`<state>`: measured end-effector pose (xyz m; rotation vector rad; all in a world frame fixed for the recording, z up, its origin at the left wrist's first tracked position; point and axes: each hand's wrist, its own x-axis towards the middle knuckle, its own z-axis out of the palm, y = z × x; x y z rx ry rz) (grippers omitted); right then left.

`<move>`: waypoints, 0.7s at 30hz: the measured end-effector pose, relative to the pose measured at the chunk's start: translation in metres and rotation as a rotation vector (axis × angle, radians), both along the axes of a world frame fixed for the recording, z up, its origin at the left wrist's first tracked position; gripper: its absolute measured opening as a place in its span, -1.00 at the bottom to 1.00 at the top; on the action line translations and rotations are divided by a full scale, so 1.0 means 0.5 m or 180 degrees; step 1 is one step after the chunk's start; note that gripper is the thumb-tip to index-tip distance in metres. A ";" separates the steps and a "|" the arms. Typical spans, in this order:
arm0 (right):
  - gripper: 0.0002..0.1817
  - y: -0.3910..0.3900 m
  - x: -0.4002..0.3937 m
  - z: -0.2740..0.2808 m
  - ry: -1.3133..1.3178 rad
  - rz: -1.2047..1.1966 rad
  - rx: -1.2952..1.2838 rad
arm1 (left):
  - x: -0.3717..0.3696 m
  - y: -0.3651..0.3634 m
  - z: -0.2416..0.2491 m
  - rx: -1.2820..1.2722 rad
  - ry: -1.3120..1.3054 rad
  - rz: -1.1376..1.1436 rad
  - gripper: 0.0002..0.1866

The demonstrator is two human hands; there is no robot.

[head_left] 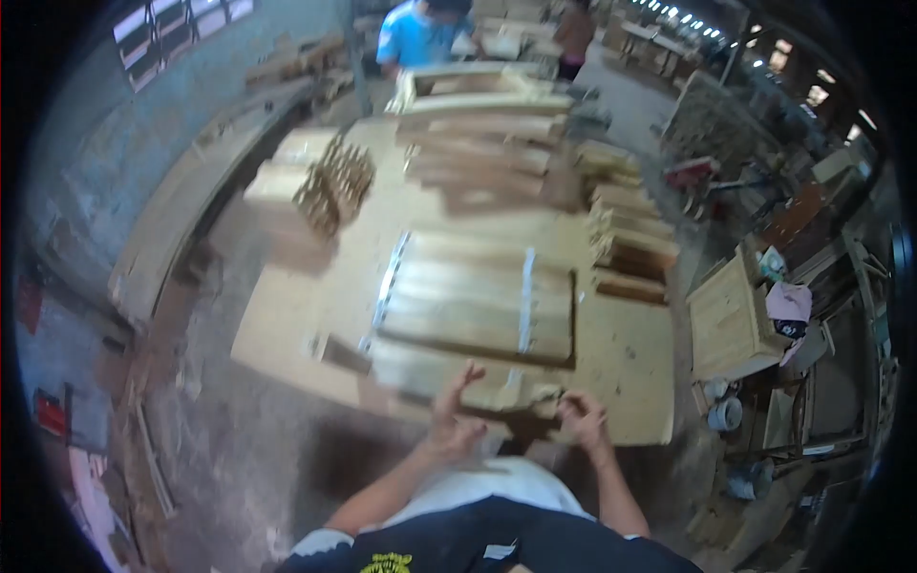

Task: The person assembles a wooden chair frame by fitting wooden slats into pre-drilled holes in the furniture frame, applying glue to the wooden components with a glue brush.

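Observation:
My left hand [456, 420] is over the near edge of the worktable [296, 329], fingers apart, with nothing seen in it. To its right, my right hand [584, 420] has its fingers curled beside the end of a carved wooden piece [487, 390]; whether it touches the piece is unclear. That piece lies along the table's near edge. Just beyond it lie flat wooden boards [468, 291] side by side, with light strips across them. Motion blurs part of the view.
Wooden frames [482, 129] are stacked at the table's far end. Carved blocks [296, 191] stand on the left, more wooden parts [630, 239] on the right. A person in blue [420, 36] is beyond the table. A wooden cabinet [731, 320] stands at right.

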<state>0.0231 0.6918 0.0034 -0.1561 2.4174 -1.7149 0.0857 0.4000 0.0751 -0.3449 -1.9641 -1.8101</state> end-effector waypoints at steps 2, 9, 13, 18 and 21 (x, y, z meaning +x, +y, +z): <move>-0.75 0.018 0.011 -0.014 -0.0305 -0.0686 -0.0221 | 0.075 -0.120 0.005 -0.0722 0.0699 0.1162 -0.42; -0.64 -0.029 0.013 -0.067 -0.0360 -0.0869 0.0137 | 0.080 -0.524 0.039 0.1395 -0.1006 0.2561 -0.44; -0.61 -0.066 0.029 -0.070 -0.0093 -0.0401 0.0320 | -0.015 -0.599 -0.159 0.1102 -0.2521 0.1095 -0.13; -0.58 -0.092 0.016 -0.049 0.0156 -0.0600 0.0367 | -0.052 -0.521 -0.080 0.1541 -0.3056 0.0408 -0.25; -0.56 -0.098 0.016 -0.050 0.0152 -0.0602 0.0368 | -0.068 -0.544 -0.146 0.1678 -0.3357 0.0404 -0.29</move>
